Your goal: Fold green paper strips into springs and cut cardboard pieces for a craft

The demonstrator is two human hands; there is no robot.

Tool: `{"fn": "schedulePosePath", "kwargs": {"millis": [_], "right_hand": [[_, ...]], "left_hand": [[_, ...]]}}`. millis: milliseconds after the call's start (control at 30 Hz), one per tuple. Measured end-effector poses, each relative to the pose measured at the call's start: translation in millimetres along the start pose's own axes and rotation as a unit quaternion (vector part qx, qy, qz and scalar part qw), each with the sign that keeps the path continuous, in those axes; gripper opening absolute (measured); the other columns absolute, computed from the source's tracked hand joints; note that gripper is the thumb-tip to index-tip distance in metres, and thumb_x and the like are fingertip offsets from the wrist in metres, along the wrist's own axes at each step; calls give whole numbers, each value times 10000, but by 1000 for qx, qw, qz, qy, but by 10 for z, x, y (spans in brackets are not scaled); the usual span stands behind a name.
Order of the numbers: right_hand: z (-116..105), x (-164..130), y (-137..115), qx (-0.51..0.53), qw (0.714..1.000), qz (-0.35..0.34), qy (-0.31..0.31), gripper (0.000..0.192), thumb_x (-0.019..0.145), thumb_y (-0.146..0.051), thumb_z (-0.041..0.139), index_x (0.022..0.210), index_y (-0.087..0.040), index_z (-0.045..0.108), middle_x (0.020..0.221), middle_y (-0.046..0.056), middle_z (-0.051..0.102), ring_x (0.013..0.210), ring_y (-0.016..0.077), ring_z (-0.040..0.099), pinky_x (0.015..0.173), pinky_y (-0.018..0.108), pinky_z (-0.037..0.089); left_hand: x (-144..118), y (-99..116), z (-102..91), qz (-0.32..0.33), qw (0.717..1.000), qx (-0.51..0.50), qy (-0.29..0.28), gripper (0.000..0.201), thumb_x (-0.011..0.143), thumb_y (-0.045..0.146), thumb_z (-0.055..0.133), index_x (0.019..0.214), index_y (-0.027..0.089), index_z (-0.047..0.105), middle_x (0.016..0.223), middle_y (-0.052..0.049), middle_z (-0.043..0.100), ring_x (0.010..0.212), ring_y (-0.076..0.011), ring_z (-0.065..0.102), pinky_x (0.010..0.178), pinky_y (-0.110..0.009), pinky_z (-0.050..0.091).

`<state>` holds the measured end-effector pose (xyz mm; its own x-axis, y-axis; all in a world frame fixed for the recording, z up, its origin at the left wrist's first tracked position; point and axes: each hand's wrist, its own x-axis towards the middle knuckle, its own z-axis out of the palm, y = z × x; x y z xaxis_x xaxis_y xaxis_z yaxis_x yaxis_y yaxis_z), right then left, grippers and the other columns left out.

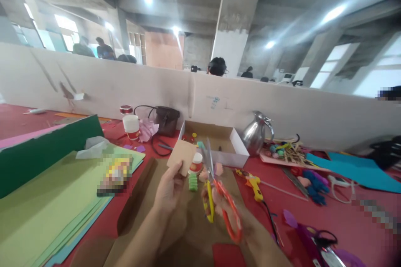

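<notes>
My left hand (169, 190) pinches a tan piece of card (181, 156) by its lower edge and keeps it raised above the brown sheet (175, 233). In my right hand (227, 208) is a pair of scissors (224, 196) with one orange and one yellow handle. The blades point up and away, apart from each other and just right of the card, not touching it. Behind the hands stand a small red-and-white paper cup (196, 163) and a green folded strip (193, 182). Some pinkish pieces (218, 169) lie partly hidden behind the scissors.
A shallow white box (239, 150) stands behind, with a steel jug (255, 133) beside it. On the right lies a yellow glue gun (256, 187) with its cable. Green paper sheets (40, 200) are stacked left. A white partition (150, 85) borders the red table.
</notes>
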<state>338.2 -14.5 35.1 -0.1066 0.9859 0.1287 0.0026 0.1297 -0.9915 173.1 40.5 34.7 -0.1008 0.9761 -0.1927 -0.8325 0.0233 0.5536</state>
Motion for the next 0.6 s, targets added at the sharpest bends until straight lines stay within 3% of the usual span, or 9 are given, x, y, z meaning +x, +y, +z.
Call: {"fn": "schedulePosePath", "kwargs": {"millis": [167, 367, 600], "right_hand": [[82, -43, 191, 25, 997, 47, -57, 313, 932, -343, 558, 1192, -168, 567, 1173, 85, 597, 972, 195, 617, 821, 390, 538], [57, -66, 358, 61, 990, 96, -80, 488, 743, -659, 625, 985, -236, 611, 852, 53, 594, 673, 169, 571, 503, 258, 469], [66, 12, 404, 63, 990, 111, -66, 531, 630, -712, 647, 944, -285, 604, 842, 55, 557, 793, 226, 580, 589, 310, 501]], "left_hand": [[16, -108, -214, 29, 999, 38, 9, 146, 681, 164, 770, 787, 126, 677, 751, -12, 721, 609, -84, 648, 565, -168, 498], [-87, -150, -188, 47, 997, 50, -19, 282, 683, 199, 784, 948, 172, 694, 911, -21, 745, 846, -127, 684, 788, -218, 519], [-144, -140, -116, 34, 994, 105, -18, 323, 655, 227, 807, 960, 178, 711, 875, -40, 751, 883, -188, 692, 747, -246, 527]]}}
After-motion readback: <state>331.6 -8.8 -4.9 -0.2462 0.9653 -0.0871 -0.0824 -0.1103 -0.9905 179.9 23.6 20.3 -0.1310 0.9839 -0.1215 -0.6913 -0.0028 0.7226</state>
